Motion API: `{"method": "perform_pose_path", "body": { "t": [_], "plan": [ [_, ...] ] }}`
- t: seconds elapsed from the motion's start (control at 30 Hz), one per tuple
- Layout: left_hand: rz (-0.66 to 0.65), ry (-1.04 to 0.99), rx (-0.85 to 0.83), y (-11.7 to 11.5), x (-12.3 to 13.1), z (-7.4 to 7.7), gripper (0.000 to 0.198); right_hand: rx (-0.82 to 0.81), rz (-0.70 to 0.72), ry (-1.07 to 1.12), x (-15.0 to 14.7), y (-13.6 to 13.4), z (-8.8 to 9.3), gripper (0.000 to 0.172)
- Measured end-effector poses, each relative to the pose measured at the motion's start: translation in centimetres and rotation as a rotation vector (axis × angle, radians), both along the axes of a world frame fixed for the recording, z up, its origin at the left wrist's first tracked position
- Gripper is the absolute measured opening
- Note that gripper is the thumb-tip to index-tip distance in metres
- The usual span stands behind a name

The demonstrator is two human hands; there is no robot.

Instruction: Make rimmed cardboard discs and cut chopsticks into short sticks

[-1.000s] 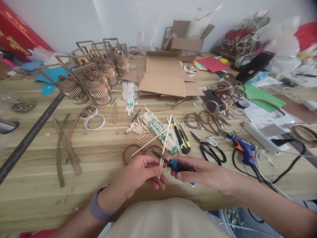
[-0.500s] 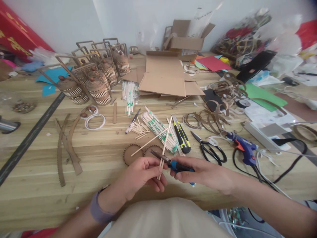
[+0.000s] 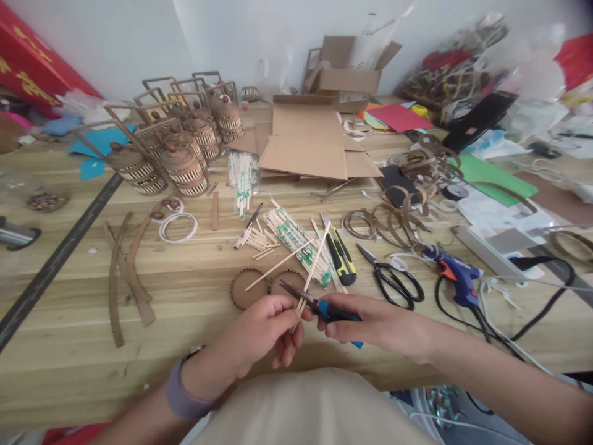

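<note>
Between the thumb and fingers of my left hand (image 3: 273, 327) are thin wooden chopsticks (image 3: 317, 259), slanting up and away to the right. My right hand (image 3: 370, 324) is closed around the blue and black handles of a pair of pliers (image 3: 324, 307). The pliers' metal jaws lie across the chopsticks just above my left fingertips; whether they bite into the wood I cannot tell. Beyond the hands lie two round brown discs with notched rims (image 3: 248, 289), and a loose stick (image 3: 278, 266) rests over them. Short cut stick pieces (image 3: 264, 241) lie farther back.
Wrapped chopsticks (image 3: 296, 235), a yellow-black utility knife (image 3: 341, 256), black scissors (image 3: 393, 281) and a blue glue gun (image 3: 458, 278) lie close by. Lantern-like baskets (image 3: 185, 173) stand back left, flattened cardboard (image 3: 303, 151) at the back. Curved brown strips (image 3: 127, 275) lie left.
The chopsticks have slid slightly down through my left hand, their upper ends now a little lower and farther right. My left fingers have shifted slightly; the pliers stay nearly in place.
</note>
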State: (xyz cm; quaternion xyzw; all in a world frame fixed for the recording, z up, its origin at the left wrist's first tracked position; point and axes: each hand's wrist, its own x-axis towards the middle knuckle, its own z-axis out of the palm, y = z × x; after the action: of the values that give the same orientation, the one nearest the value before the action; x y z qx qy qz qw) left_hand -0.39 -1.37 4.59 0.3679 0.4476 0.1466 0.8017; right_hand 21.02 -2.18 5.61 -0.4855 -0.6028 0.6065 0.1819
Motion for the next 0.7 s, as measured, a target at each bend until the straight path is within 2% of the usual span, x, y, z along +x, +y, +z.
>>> {"method": "perform_pose_path", "body": {
  "t": [0.1,0.33,0.47,0.7],
  "plan": [
    [-0.032,0.007,0.021,0.0,-0.1,-0.3,0.041,-0.159,0.112,-0.004,0.0,0.1,0.2,0.026],
    [-0.075,-0.018,0.0,0.2,-0.4,-0.4,0.059,-0.135,0.163,-0.031,-0.1,0.4,0.6,0.036],
    [-0.107,0.002,-0.05,0.7,-0.4,0.2,0.054,-0.162,0.148,0.001,0.0,0.2,0.5,0.037],
    [-0.127,-0.029,-0.074,0.9,-0.7,0.8,0.05,-0.345,0.046,0.072,-0.2,0.1,1.0,0.04]
  ]
}}
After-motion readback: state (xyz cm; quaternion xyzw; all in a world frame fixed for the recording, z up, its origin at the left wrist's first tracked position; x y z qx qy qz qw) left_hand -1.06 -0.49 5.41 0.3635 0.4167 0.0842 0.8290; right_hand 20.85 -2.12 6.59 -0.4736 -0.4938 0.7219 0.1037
